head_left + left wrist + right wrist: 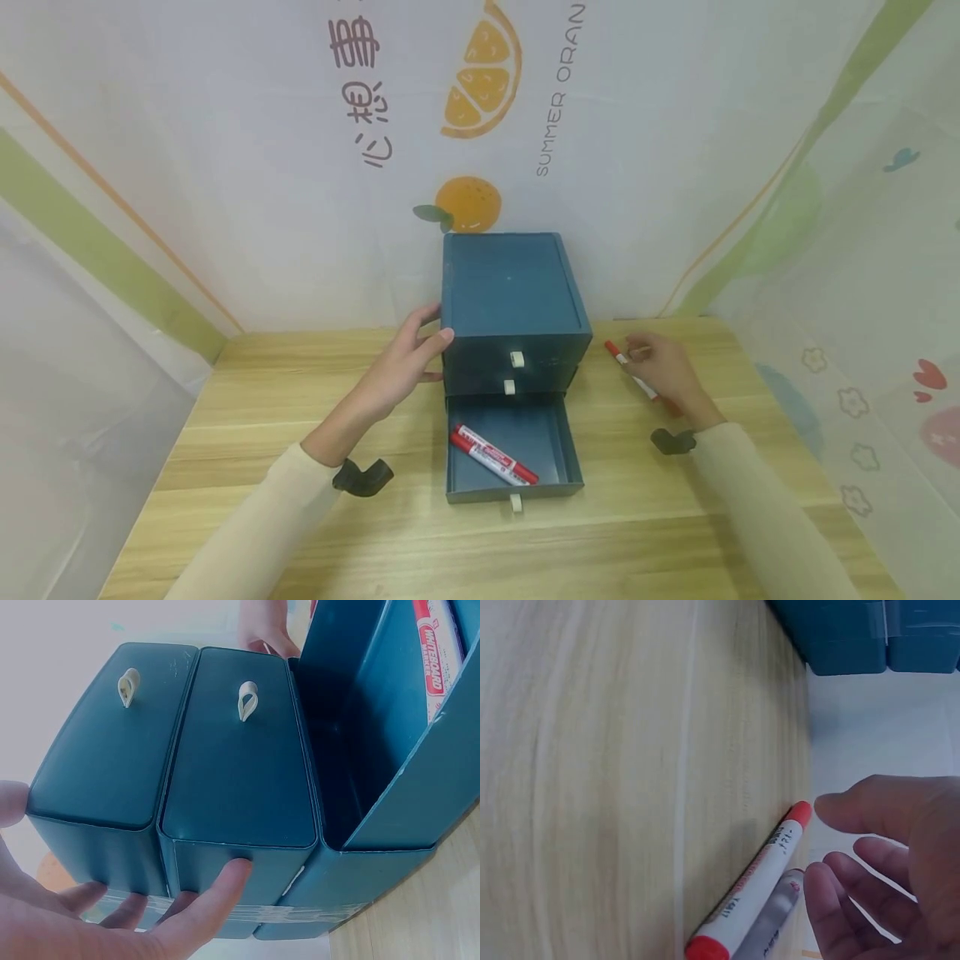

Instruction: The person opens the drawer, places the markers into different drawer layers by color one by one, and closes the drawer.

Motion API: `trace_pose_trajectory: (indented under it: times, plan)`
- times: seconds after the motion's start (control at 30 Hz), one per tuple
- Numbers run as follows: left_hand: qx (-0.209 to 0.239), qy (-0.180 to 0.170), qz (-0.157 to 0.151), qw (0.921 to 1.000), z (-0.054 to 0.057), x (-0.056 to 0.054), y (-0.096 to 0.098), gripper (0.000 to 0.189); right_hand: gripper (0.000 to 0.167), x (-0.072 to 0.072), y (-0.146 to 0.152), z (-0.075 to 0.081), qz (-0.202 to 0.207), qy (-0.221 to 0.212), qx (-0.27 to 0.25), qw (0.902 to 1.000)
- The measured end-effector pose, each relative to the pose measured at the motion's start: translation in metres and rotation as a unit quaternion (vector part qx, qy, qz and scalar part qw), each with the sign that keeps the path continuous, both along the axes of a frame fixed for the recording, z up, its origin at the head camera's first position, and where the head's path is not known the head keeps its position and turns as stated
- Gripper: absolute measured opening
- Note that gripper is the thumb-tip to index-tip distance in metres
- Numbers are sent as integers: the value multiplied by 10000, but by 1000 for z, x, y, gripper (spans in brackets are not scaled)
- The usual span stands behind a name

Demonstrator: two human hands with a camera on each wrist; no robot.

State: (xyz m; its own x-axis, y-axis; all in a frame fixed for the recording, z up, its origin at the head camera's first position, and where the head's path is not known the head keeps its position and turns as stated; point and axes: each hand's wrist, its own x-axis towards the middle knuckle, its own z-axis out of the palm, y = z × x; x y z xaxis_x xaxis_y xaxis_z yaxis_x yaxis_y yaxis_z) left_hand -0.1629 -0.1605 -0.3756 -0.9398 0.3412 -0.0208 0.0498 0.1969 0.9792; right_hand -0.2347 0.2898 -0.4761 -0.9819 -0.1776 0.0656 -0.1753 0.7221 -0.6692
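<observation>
A dark blue drawer unit (517, 283) stands on the table, its lowest drawer (573, 446) pulled out. Inside that drawer lie two red-and-white whiteboard markers (495, 454), side by side. My left hand (408, 358) rests against the unit's left side, thumb near the top front corner; in the left wrist view its fingertips (238, 871) touch the side wall. On the table to the right, my right hand (663, 367) hovers over a red-capped whiteboard marker (754, 889). A second, greyish marker (776, 915) lies beside it. Thumb and fingers are apart, with nothing visibly held.
White looped pull tabs (247, 701) stick out from the two upper drawers, which are pushed in. Clear tape (255, 913) wraps the unit's side. Behind the wooden table (360, 533) hangs a white printed curtain (262, 167). Both wrists carry black mounts (363, 477).
</observation>
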Motion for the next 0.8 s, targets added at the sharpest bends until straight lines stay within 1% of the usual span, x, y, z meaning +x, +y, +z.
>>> trace_pose_trajectory:
  times: [0.23,0.43,0.63,0.8]
  plan:
    - [2,0,-6,10000,-1,0,1,72,48,-4,-4,-8,35,137,-52,9999]
    - [-21,28,-30,10000,-2,0,1,72,45,-3,-7,-12,-83,326,178,9993]
    - [13,13,-28,10000,-2,-1,1,72,46,-3,-11,-13,-131,444,463,9979]
    - [9,9,5,10000,-2,-1,0,72,45,-4,-14,-17,-106,315,744,9967]
